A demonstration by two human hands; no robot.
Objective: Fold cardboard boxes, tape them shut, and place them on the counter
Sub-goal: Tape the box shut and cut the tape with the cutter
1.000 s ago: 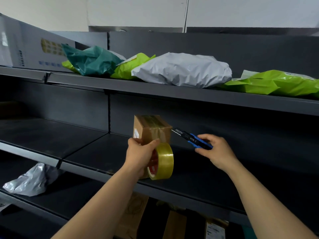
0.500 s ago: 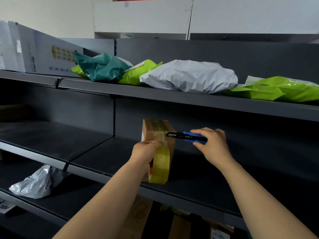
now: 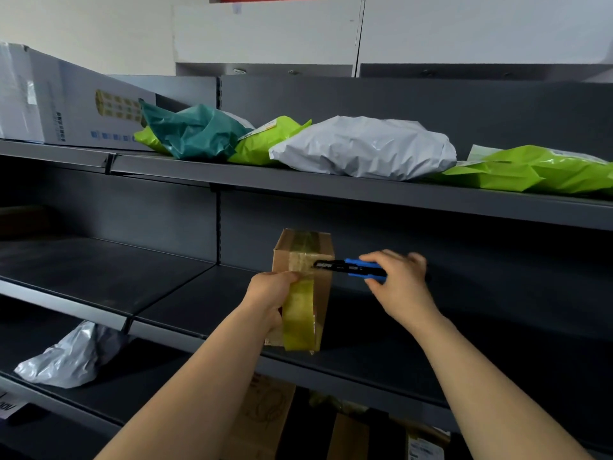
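On the middle shelf, head view, the cardboard box stands upright near the front edge with its flaps folded closed. A band of tape runs across its top face and down the front face.

The left hand grips the tape roll, fingers curled round it, and holds it against the lower front of the box. The strip between roll and box appears uncut. The right hand grips a blue utility knife, whose tip is at the tape on the upper front of the box.

Status, as judged:
- Folding: done.
- Taping: this seam is nearly done, and the cut appears to be the step in hand.
- Left to do: sever the strip, press the free end flat, and place the box on the table.

No table shows in this view. The far and bottom faces of the box are hidden, so their taping cannot be confirmed.
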